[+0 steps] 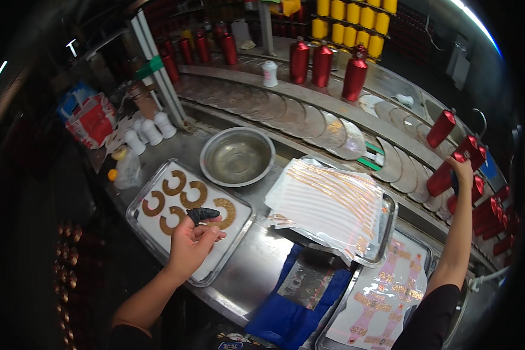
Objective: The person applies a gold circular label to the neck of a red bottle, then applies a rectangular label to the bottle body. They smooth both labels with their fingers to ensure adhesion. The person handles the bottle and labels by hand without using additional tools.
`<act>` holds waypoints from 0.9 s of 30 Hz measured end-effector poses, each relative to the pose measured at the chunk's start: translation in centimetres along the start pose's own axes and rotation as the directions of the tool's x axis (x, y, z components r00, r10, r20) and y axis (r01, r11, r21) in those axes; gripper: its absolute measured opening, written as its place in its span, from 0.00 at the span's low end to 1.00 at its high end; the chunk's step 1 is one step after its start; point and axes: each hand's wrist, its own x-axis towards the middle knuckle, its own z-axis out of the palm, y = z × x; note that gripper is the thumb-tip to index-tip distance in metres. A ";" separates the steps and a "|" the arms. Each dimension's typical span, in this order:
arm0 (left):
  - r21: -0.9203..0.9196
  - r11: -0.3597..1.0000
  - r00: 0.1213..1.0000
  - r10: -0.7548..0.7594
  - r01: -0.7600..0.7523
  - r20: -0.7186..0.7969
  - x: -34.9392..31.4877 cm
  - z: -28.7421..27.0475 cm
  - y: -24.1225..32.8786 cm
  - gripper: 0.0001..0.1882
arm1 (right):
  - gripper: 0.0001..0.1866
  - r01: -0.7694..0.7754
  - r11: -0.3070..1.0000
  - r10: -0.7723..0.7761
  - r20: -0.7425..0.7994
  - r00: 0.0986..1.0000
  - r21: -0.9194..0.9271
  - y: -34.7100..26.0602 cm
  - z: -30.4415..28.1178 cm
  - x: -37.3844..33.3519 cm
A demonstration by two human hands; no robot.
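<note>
My left hand (pixel 193 245), with a black wrap on one finger, is over a metal tray (pixel 200 281) lined with white paper. Its fingers are bent together, and what they hold, if anything, is hard to make out. Several gold C-shaped pieces (pixel 153 203) lie on the paper, and one C-shaped piece (pixel 226 209) shows right beside my fingertips. Out at the far right, my right arm is stretched forward. My right hand (pixel 463 174) is closed around the upper part of a glossy red bottle (pixel 439 179), which leans among other red bottles.
A steel bowl of liquid (pixel 239 157) stands behind the tray. Sheets with gold strips (pixel 332 198) lie on another tray, near a blue cloth (pixel 274 318) and pink-and-gold decals (pixel 385 291). Beyond runs a conveyor of overlapping plates (pixel 286 119), with red bottles (pixel 322 64) and a white bottle (pixel 270 74) behind.
</note>
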 end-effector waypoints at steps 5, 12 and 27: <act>-0.041 0.999 0.996 -0.029 0.026 -0.079 -0.7 -1.6 -0.4 0.12 | 0.56 0.088 0.995 -0.083 -0.119 0.989 0.038 6.7 1.0 2.6; -0.107 0.994 1.000 0.007 -0.004 0.028 -0.6 -0.7 0.5 0.13 | 0.24 -0.178 0.391 0.019 0.186 0.982 0.903 10.8 -3.5 -8.1; -0.281 0.911 0.646 0.021 0.303 0.763 -5.2 12.8 4.7 0.24 | 0.31 -0.766 -0.344 -0.476 0.602 0.640 0.542 -1.7 -8.9 -42.7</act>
